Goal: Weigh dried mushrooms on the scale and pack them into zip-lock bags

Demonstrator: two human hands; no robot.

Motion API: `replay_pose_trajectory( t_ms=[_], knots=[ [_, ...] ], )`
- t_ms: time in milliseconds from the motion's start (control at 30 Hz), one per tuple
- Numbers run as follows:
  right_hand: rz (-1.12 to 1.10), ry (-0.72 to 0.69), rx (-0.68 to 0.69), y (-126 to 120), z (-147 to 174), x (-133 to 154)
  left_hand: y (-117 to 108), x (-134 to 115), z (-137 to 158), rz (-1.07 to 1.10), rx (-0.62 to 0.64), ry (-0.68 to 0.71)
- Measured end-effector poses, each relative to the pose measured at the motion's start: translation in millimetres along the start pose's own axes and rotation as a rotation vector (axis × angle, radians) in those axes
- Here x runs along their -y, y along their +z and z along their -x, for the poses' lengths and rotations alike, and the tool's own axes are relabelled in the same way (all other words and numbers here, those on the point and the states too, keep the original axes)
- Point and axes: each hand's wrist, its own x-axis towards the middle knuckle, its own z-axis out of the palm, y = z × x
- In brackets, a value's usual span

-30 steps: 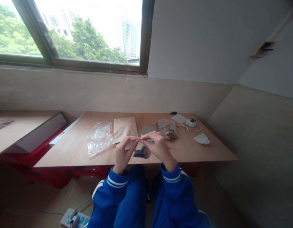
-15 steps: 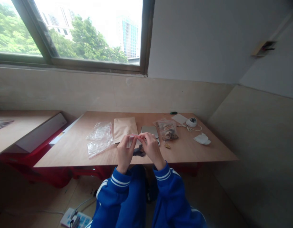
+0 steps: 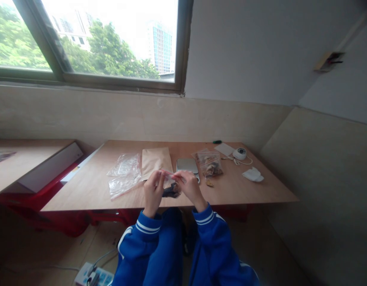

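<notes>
Both my hands pinch the red-edged top of a clear zip bag (image 3: 171,191) with dark, dried-looking pieces inside, held above the table's front edge. My left hand (image 3: 153,191) is closed on the left part of the top edge. My right hand (image 3: 190,188) is closed on the right part. Just behind my hands lies a flat scale (image 3: 187,165) with a silvery plate, partly hidden by my right hand. A brown paper bag (image 3: 156,158) lies behind my left hand. Right of the scale is another filled zip bag (image 3: 211,165), with a small yellowish-brown piece (image 3: 209,183) in front of it.
Clear plastic bags (image 3: 124,171) lie on the left of the wooden table (image 3: 82,194). At the right are a white camera (image 3: 240,153) with its cable, a white paper (image 3: 224,149), a crumpled tissue (image 3: 253,174) and a green-handled object (image 3: 217,142). A power strip (image 3: 94,275) lies on the floor.
My hands have moved slightly apart, the left one shifting left along the bag's top. More of the bag and its dark contents now shows between them.
</notes>
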Motion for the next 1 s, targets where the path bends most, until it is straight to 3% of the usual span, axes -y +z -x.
replay_pose_trajectory(
  t_ms=[300, 467, 567, 733, 1000],
  knots=[
    [0.029, 0.021, 0.013, -5.0, 6.3, -3.0, 3.0, 9.3, 1.7, 0.191, -0.121, -0.135],
    [0.002, 0.073, 0.026, -11.0, 4.0, -4.9, 6.2, 7.9, -0.7, 0.234, -0.082, -0.14],
    [-0.047, 0.094, 0.014, -15.2, 5.4, -9.5, 11.5, 5.6, -1.4, 0.267, -0.124, -0.142],
    [-0.318, 0.217, 0.015, -25.2, 19.8, -30.6, 26.4, 15.1, 0.9, 0.461, -0.182, -0.286],
    [-0.755, 0.567, 0.043, -58.1, 45.8, -76.0, 62.8, 24.2, 15.3, 0.654, 0.035, -0.583]
  ],
)
